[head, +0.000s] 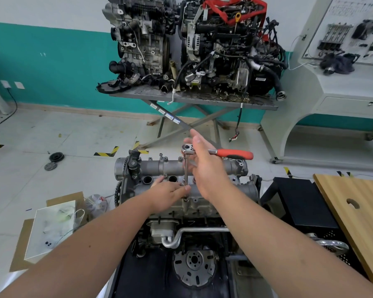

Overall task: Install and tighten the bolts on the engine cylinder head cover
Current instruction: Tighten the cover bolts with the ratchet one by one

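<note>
Here the right hand (205, 162) hangs open above the cylinder head cover (187, 179), fingers straight and spread, gripping nothing; the head of the ratchet wrench (186, 148) sits just beside its fingers and the red handle (235, 154) juts out to the right behind it. The wrench's extension bar (186, 168) stands upright, its lower end at the cover. The left hand (168, 193) rests on the cover with fingertips at the foot of the bar; whether they pinch it is unclear. A loose bolt (165, 175) stands near a plug hole (147, 180). Beyond, two engines (202, 44) sit on a lift table (194, 97)
</note>
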Action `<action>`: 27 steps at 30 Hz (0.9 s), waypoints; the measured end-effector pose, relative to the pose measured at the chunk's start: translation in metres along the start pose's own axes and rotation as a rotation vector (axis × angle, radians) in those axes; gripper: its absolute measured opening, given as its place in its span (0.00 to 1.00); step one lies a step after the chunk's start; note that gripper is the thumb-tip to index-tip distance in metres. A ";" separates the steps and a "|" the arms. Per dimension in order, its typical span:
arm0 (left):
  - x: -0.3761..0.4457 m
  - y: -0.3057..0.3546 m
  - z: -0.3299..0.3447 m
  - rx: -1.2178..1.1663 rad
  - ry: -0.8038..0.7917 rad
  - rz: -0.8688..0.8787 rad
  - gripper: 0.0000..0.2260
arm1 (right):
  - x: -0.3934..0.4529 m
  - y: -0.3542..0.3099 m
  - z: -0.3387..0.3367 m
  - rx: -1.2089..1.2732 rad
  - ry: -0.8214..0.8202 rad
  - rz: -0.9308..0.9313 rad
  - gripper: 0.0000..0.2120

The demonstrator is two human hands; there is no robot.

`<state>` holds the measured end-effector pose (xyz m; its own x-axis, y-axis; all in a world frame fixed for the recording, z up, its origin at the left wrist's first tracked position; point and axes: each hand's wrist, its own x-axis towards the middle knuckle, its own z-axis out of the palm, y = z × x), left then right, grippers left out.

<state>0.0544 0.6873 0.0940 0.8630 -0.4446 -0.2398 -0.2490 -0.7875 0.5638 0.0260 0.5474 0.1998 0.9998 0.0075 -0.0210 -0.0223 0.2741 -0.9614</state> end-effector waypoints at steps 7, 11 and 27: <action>-0.001 -0.006 0.004 -0.096 0.067 -0.016 0.15 | 0.009 0.012 -0.008 -1.073 -0.011 -1.112 0.10; -0.001 -0.004 0.005 -0.126 0.037 0.009 0.27 | 0.010 -0.004 -0.004 -1.533 0.014 -1.137 0.09; 0.001 -0.003 0.003 -0.089 -0.015 -0.035 0.24 | 0.005 -0.046 0.010 -1.646 -0.262 -0.356 0.09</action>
<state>0.0543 0.6876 0.0899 0.8638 -0.4241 -0.2720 -0.1782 -0.7622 0.6224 0.0320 0.5441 0.2466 0.9240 0.3625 0.1222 0.3786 -0.9120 -0.1579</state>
